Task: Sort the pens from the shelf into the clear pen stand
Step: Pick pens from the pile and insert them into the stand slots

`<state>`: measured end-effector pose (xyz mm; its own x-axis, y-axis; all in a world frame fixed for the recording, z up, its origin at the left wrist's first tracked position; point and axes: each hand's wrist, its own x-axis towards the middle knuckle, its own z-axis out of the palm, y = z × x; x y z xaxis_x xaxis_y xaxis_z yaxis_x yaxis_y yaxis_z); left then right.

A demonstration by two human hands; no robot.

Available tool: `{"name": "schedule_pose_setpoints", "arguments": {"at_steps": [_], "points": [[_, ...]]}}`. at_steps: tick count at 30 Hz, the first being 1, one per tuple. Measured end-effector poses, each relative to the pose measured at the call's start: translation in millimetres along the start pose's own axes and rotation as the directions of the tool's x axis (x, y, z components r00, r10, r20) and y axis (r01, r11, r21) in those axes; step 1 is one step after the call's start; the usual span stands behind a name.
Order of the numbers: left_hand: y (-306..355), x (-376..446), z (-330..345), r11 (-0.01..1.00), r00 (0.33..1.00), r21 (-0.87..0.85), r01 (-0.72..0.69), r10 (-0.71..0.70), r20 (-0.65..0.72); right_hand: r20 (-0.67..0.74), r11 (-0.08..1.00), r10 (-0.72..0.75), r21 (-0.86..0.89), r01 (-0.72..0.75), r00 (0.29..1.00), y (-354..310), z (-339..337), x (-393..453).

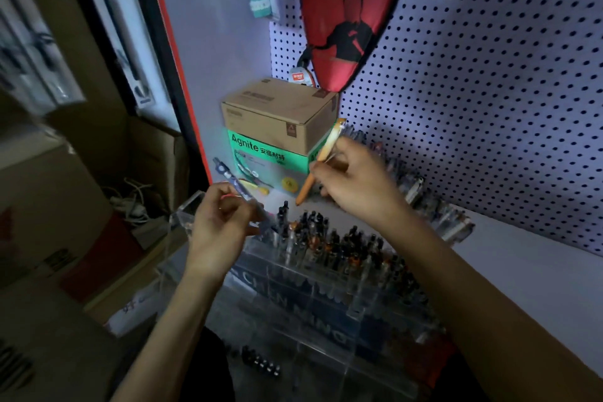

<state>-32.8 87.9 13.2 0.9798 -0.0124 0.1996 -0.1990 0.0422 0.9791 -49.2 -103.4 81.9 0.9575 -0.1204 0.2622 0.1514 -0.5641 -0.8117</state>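
Right hand (355,186) pinches an orange pen (321,160), tip down at 7 o'clock, cap end up at 1 o'clock, held above the clear stand (326,297). Left hand (218,225) has fingers curled round a blue pen (235,183), which points up toward 11 o'clock. Stand's back row is packed with upright pens (329,238). More pens (421,192) lie on the shelf (528,254) at 3 o'clock of the right hand. Two stacked boxes (277,127) sit at 12 o'clock.

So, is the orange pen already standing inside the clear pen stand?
No, the right hand grips the orange pen in the air above the clear pen stand, its tip pointing down.
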Motion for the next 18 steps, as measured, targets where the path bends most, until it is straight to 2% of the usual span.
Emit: {"name": "schedule_pose_setpoints", "arguments": {"at_steps": [3,6,8,13,16,18], "points": [[-16,-1,-4,0.961,0.986,0.232,-0.154,0.134,0.099,0.089,0.995,-0.024,-0.089,0.032,0.996,4,8,4],[-24,-8,-6,0.861,0.960,0.427,-0.277,0.231,0.156,0.274,0.958,0.008,-0.278,0.071,0.962,14,22,6],[-26,-10,-9,0.786,0.940,0.515,-0.341,0.294,0.173,0.340,0.927,0.041,-0.364,0.091,0.940,21,32,8],[-30,-12,-9,0.708,0.923,0.592,-0.385,0.286,0.259,0.324,0.949,0.058,-0.311,0.048,0.944,14,26,18],[-31,-12,-8,0.716,0.924,0.583,-0.383,0.289,0.251,0.271,0.952,-0.008,-0.292,0.090,0.962,7,21,24],[-28,-11,-8,0.740,0.921,0.549,-0.388,0.325,0.212,0.297,0.933,-0.020,-0.338,0.125,0.955,5,23,24]]}}
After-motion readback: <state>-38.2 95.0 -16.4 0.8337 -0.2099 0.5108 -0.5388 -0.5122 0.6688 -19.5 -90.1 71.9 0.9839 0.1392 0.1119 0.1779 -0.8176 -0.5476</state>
